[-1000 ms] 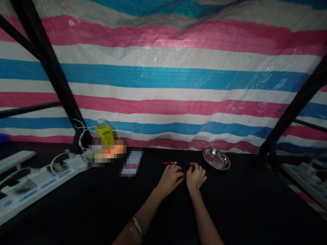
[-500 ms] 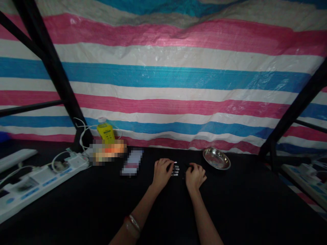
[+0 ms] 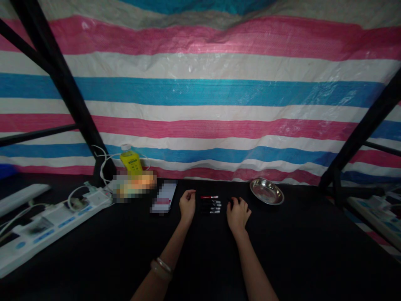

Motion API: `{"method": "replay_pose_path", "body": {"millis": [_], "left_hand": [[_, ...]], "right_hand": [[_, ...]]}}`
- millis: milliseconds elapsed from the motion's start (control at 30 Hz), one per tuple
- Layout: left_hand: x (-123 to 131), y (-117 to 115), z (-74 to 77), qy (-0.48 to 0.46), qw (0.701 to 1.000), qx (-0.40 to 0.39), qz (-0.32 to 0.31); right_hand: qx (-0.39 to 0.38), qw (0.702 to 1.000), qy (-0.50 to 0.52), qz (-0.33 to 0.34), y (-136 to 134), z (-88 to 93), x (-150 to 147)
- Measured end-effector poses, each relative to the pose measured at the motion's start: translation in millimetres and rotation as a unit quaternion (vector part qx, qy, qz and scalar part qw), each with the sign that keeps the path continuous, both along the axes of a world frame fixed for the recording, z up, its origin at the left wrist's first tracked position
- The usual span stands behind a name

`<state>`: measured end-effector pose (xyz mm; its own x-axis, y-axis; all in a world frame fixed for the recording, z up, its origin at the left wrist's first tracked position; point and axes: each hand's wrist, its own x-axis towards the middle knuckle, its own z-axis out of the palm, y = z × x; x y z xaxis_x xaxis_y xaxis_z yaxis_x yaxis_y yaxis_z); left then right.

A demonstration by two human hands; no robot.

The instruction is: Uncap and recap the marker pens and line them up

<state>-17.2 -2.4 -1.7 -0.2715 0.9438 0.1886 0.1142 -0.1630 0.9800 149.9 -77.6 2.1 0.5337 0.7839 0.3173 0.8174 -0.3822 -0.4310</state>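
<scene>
Several slim pens lie side by side on the black tabletop (image 3: 200, 259). The farthest is a red pen (image 3: 206, 197) with a silvery end pointing right; nearer me are black pens (image 3: 214, 208) with similar ends, their dark barrels hard to make out. Just left of the row is my left hand (image 3: 187, 205), its fingers loosely bent and apart, holding nothing that I can see. To the right of the row, my right hand (image 3: 238, 213) rests low with curled fingers. Something dark seems to sit between its thumb and forefinger, too dim to name.
A round steel dish (image 3: 267, 192) stands right of my right hand. On the left are a phone (image 3: 164, 197), a yellow bottle (image 3: 130, 162), a blurred-out item (image 3: 134, 186) and a white power strip (image 3: 59, 219) with cables. Striped sheeting (image 3: 219, 92) hangs behind, between black metal posts.
My left hand has drawn back leftward from the pens, and the red pen now shows at the far end of the row. The right hand has barely moved.
</scene>
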Motion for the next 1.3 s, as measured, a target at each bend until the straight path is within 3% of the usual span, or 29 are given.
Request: {"method": "replay_pose_path", "body": {"millis": [733,1300], "left_hand": [[-2.5,-2.0,-1.6,-0.018,0.999,-0.008,0.044],[-2.8,1.0,-0.2,-0.069,0.997,0.016,0.032]], "right_hand": [[-0.006,1.0,0.024,0.008,18.9,-3.3,24.2],[0.129,0.987,0.095,-0.019,16.6,-10.8,30.8]]}}
